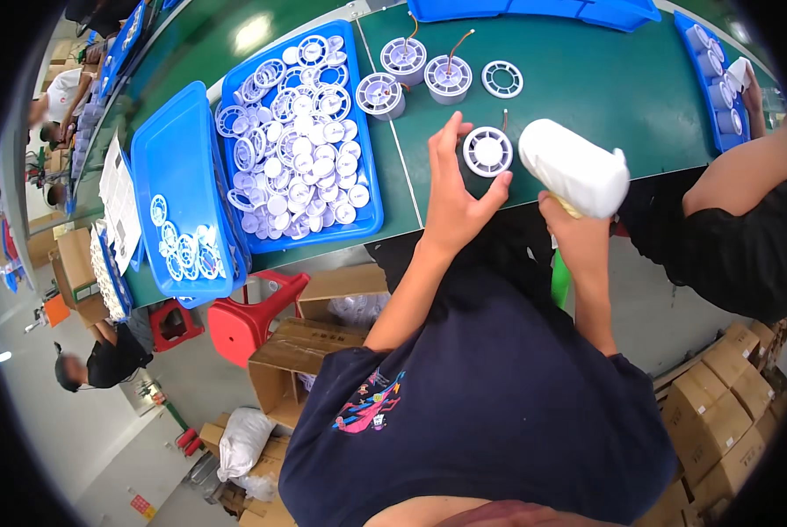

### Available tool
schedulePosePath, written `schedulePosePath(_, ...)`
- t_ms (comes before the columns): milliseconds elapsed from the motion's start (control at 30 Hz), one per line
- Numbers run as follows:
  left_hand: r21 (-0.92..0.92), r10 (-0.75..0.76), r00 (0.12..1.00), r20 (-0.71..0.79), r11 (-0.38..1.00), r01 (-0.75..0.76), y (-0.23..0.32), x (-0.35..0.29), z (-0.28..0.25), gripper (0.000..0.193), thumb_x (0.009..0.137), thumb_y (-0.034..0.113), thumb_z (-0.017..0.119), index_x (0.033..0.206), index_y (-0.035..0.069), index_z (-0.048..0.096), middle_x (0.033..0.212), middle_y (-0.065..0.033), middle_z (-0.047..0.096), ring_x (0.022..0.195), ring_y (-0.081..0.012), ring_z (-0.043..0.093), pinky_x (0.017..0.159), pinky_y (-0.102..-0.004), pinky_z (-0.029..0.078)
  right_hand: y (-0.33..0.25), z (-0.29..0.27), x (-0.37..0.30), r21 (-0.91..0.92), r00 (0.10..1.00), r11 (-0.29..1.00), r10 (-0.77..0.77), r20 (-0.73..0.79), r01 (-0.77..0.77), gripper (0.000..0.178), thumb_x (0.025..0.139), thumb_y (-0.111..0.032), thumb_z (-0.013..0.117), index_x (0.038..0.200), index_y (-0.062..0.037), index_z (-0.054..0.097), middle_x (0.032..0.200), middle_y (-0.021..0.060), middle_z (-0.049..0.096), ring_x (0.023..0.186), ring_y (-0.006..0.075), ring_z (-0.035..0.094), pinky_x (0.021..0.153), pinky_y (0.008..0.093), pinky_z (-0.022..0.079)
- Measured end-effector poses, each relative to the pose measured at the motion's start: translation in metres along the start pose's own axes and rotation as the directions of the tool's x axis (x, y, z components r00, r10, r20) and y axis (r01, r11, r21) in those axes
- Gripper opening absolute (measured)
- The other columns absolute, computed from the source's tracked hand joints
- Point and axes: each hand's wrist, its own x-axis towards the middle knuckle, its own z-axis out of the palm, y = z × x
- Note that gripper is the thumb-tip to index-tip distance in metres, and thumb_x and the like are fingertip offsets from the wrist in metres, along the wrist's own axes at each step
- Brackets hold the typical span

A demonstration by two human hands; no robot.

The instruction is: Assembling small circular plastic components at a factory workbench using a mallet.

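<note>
My left hand (458,200) has its thumb and fingers spread around a small white round housing (487,152) with a spoked top and a short wire. The thumb tip is close to its rim; whether it touches I cannot tell. My right hand (580,230) is closed around the pale handle of a bulky white tool (574,169), its body tilted just right of the housing. Beyond the left hand stand three similar housings (448,79), with thin wires rising from at least two. A flat white ring (502,80) lies to their right.
A blue tray (371,189) full of white discs and rings lies left on the green table (578,83). A second blue tray (169,140) overlaps its side. At right, a co-worker's arm (749,180) is near a blue bin (694,57) of white cylinders. Cardboard boxes (292,360) stand below.
</note>
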Motion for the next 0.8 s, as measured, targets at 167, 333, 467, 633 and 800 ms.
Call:
schedulePosePath(167, 0.05, 0.039, 0.999, 0.012, 0.998, -0.04, 0.007, 0.003, 0.002, 0.086, 0.087, 0.011, 0.078, 0.159, -0.001, 0.032, 0.139, -0.0202, 0.053, 0.128, -0.0326, 0.057, 0.111, -0.043, 0.045, 0.015, 0.01, 0.009, -0.172, 0.957, 0.945, -0.26, 0.129, 0.28, 0.034, 0.086, 0.002, 0.07, 0.12, 0.0017, 0.071, 0.113, 0.008, 0.074, 0.104, 0.0177, 0.07, 0.092, 0.0322, 0.053)
schedulePosePath(333, 0.053, 0.043, 0.999, 0.017, 0.998, -0.044, -0.002, 0.0, 0.0, 0.087, 0.085, 0.013, 0.079, 0.158, 0.0, 0.034, 0.138, -0.0224, 0.052, 0.126, -0.0372, 0.055, 0.109, -0.0446, 0.045, -0.005, -0.001, 0.001, -0.084, 0.998, 0.996, -0.016, -0.055, 0.011, 0.027, 0.088, 0.001, 0.072, 0.115, 0.0041, 0.073, 0.101, 0.0061, 0.075, 0.088, 0.0148, 0.069, 0.081, 0.0309, 0.054)
schedulePosePath(467, 0.102, 0.067, 0.998, -0.005, 0.993, -0.066, 0.004, 0.006, 0.002, 0.083, 0.085, 0.015, 0.08, 0.155, 0.0, 0.038, 0.134, -0.0215, 0.057, 0.126, -0.035, 0.056, 0.109, -0.0423, 0.045, 0.02, 0.01, 0.001, -0.146, 0.983, 0.977, -0.167, -0.074, 0.155, 0.013, 0.092, -0.001, 0.074, 0.102, 0.0023, 0.068, 0.076, 0.0022, 0.062, 0.058, 0.0096, 0.055, 0.052, 0.0267, 0.042)
schedulePosePath(633, 0.048, 0.046, 0.996, -0.073, 0.998, -0.043, 0.001, -0.001, 0.002, 0.084, 0.084, 0.016, 0.081, 0.155, 0.001, 0.039, 0.133, -0.0197, 0.058, 0.125, -0.036, 0.055, 0.108, -0.0433, 0.046, -0.003, 0.009, 0.0, -0.027, 0.993, 0.995, 0.091, -0.078, -0.093, 0.025, 0.087, 0.0, 0.076, 0.11, 0.0047, 0.068, 0.08, 0.0029, 0.065, 0.061, 0.0092, 0.058, 0.053, 0.0265, 0.046)
schedulePosePath(800, 0.065, 0.115, 0.989, -0.091, 0.992, -0.109, 0.001, 0.004, 0.012, 0.081, 0.084, 0.018, 0.08, 0.153, 0.001, 0.041, 0.127, -0.0216, 0.061, 0.125, -0.0393, 0.057, 0.108, -0.0468, 0.045, 0.02, 0.01, 0.005, -0.047, 0.996, 0.997, 0.06, -0.063, -0.063, 0.028, 0.089, 0.003, 0.073, 0.115, 0.0042, 0.064, 0.076, 0.0026, 0.062, 0.056, 0.0099, 0.056, 0.049, 0.0272, 0.043)
